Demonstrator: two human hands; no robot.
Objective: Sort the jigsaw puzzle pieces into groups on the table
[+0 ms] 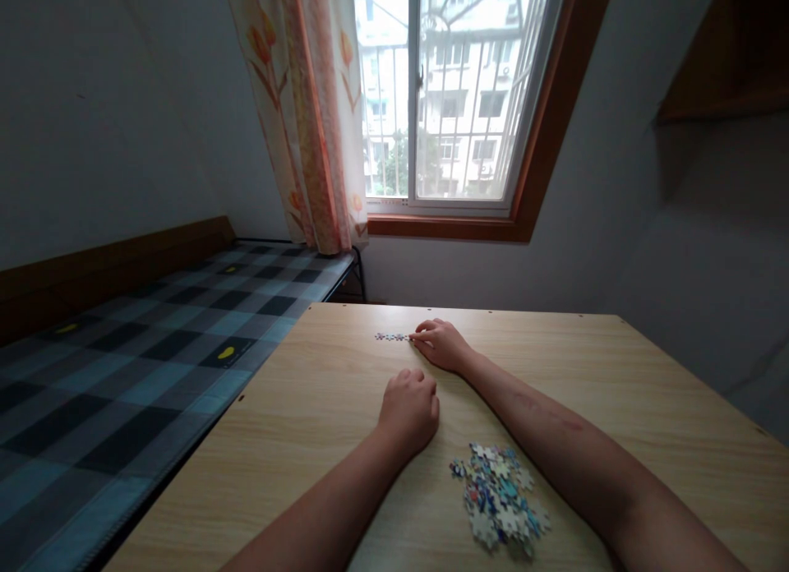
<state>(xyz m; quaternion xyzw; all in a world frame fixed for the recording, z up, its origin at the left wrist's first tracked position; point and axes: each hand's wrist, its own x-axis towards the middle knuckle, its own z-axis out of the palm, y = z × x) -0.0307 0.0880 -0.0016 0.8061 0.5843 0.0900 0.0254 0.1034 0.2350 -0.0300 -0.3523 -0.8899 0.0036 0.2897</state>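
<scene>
**Early Stage, by the Look of It: Little Laid Out, Most Left**

The broad, pale wood-grain counter (573, 350) filled the lower middle of the frame, with a blue, grey and black checked bed (148, 383) along the left.

On the counter, lower right of centre, lay a loose, overlapping heap of multicoloured, interlocking jigsaw pieces (499, 494), some showing pale, plain faces. Judging by that heap, most of the work was left.

The bare left hand (408, 412) rested on the counter near the middle of the frame, knuckles up and fingers curled under. Its palm was hidden, so one could not tell whether it held anything.

The bare right hand (439, 342) reached farther up the frame, thumb and forefinger drawn close together at the right end of a short, narrow row of small multicoloured jigsaw pieces (389, 337). The fingertips seemed to touch the end piece; whether they gripped it was too small to tell. That row was all that appeared done.
</scene>
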